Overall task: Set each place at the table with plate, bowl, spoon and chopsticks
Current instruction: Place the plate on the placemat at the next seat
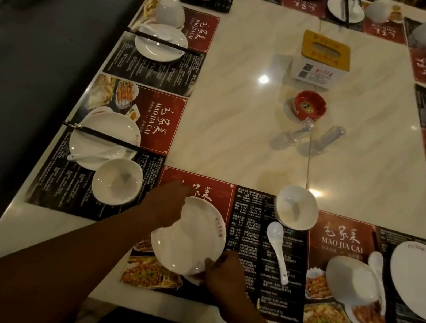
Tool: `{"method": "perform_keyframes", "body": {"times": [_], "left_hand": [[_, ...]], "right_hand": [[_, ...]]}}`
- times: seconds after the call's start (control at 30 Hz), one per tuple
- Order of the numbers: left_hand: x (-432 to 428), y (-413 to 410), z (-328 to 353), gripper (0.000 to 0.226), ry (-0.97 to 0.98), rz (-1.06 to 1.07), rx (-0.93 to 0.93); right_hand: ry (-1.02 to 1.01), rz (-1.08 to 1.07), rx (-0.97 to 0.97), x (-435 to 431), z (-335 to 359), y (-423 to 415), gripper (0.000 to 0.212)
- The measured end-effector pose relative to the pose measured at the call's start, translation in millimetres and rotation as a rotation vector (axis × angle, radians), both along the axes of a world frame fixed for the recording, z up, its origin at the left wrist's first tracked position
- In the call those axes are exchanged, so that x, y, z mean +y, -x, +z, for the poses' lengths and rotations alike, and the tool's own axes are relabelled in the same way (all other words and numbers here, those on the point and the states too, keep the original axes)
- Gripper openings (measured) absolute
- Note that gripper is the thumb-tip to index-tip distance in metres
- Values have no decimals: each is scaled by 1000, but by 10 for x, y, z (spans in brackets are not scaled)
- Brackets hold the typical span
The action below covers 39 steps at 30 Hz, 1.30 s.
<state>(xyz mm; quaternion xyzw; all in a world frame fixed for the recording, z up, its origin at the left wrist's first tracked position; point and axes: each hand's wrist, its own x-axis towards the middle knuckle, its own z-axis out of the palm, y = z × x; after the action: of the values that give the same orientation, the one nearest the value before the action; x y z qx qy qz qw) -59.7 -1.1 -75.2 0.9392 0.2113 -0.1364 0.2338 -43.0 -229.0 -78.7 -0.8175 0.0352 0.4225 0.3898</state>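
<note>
- Left hand [167, 206] is at the far-left rim of the plate [194, 231]. Its grip is clamped on that rim, thumb over the top.
- Right hand [225, 276] is at the near-right rim, grip pinched on the edge.
- The plate is over the red half of the near placemat [250, 215], close to the near edge of the worktop [238, 137]. Cannot tell whether it rests flat or is slightly raised.
- Spoon [277, 252] lies on the placemat's dark half, just right of the plate and not touching it, with its handle toward the near edge.
- Bowl [297, 208] stands upright beyond the spoon, at the placemat's far edge.
- At the place to the left, the left plate [105, 123] has black chopsticks [100, 135] laid across it and a left spoon [97, 157] on its near rim. The left bowl [116, 182] is upright just beside it.
- At the place to the right, an overturned bowl [352, 280] has a right spoon [376, 270] alongside, and the right plate [419, 283] lies further right.
- Mid-worktop there is a tissue box [323, 58], a red ashtray [310, 105] and 2 clear items [292, 136] lying down; cannot tell what these are.
</note>
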Motion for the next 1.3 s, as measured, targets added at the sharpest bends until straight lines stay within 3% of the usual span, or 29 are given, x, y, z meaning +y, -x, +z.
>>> {"method": "perform_keyframes", "body": {"times": [0.17,0.3,0.4,0.6,1.3], "left_hand": [[91,102,35,62,153,2,8],[132,401,194,57,418,144,25],[109,656,250,51,531,224,92],[35,913,146,24,505,283,64],[58,937,-25,24,483,362,-12]], "right_hand": [[-4,-51,-106,-9,75,4,29],[93,38,-321,6,138,-166,18],[115,71,-362,61,163,-273,18],[142,116,-416,135,60,-193,23],[145,88,-463,252,3,-177,38]]}}
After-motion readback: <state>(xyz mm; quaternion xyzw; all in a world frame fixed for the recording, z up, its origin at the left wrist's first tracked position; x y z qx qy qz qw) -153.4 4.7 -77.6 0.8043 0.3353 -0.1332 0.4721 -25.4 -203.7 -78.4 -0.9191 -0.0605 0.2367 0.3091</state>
